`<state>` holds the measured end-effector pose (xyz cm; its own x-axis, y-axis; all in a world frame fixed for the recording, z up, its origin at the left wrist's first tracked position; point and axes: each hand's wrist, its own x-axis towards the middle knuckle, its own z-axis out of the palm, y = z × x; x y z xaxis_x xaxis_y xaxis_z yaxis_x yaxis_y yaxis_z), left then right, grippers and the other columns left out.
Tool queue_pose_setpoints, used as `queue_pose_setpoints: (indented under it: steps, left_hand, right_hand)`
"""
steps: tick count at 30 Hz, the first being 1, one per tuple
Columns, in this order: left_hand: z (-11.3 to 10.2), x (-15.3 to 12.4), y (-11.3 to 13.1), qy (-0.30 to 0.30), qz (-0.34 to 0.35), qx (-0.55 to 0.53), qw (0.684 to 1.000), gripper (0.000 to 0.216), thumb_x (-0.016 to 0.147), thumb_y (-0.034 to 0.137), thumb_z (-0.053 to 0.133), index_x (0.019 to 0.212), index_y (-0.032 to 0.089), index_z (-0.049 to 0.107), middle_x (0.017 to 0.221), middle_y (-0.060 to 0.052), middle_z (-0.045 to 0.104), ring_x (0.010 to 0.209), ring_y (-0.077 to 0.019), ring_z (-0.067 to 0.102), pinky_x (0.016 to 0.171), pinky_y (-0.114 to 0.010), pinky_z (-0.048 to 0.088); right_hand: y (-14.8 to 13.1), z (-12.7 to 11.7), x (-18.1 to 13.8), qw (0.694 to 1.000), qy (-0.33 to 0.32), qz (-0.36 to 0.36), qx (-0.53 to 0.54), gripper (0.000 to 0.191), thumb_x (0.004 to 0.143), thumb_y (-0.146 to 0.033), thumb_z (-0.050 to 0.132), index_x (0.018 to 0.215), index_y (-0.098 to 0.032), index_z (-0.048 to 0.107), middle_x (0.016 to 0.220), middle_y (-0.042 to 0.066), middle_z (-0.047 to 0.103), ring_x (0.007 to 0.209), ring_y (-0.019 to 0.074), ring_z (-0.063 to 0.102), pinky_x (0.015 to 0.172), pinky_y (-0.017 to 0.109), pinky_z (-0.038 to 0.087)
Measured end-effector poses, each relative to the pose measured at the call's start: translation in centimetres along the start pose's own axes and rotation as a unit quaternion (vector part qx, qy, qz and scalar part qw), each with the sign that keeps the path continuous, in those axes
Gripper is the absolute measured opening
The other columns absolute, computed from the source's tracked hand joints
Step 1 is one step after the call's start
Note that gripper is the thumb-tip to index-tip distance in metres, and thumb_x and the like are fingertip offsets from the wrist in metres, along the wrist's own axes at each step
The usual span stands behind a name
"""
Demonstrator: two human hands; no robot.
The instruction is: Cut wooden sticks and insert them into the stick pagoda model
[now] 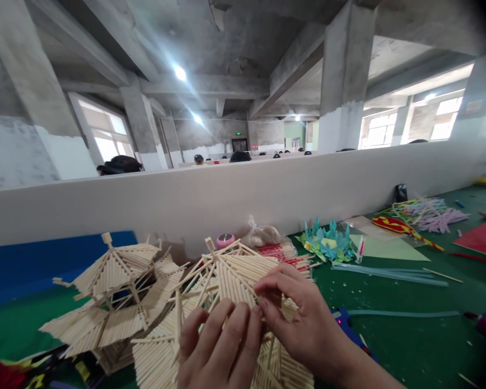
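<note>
A pagoda-like model of pale wooden sticks (235, 283) stands in front of me, its upper roof partly covered with rows of sticks. My left hand (222, 346) is closed over the near side of this roof, with bent fingers gripping its edge. On the right side of the same roof, my right hand (303, 313) pinches with thumb and forefinger close to the left fingertips. Whatever is between those fingers is too small or hidden to make out. A second stick pagoda (117, 292) stands to the left.
Packaged sticks (279, 251) lie behind the model. A blue glue gun (344, 321) and clear glue sticks (389, 274) rest on the green table (392, 346) at right. Beyond is a paper lotus (328, 243). A low white partition (227, 202) runs along the back.
</note>
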<state>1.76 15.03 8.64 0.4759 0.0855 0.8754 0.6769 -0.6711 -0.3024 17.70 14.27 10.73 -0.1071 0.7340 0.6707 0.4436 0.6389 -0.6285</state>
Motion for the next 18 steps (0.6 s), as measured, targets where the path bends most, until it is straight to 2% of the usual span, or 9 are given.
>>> queue_pose_setpoints:
  steps: [18]
  left_hand:
    - [-0.16, -0.72, -0.79, -0.037, 0.044, 0.005, 0.998, 0.019, 0.082, 0.013, 0.055, 0.098, 0.009, 0.066, 0.085, -0.011, 0.070, 0.087, -0.0252, 0.057, 0.084, -0.040, 0.035]
  right_hand:
    - [0.36, 0.31, -0.01, 1.000, 0.016, -0.006, 0.013, 0.019, 0.069, -0.003, 0.053, 0.081, -0.015, 0.062, 0.077, 0.004, 0.057, 0.073, 0.0143, 0.054, 0.063, 0.026, 0.047]
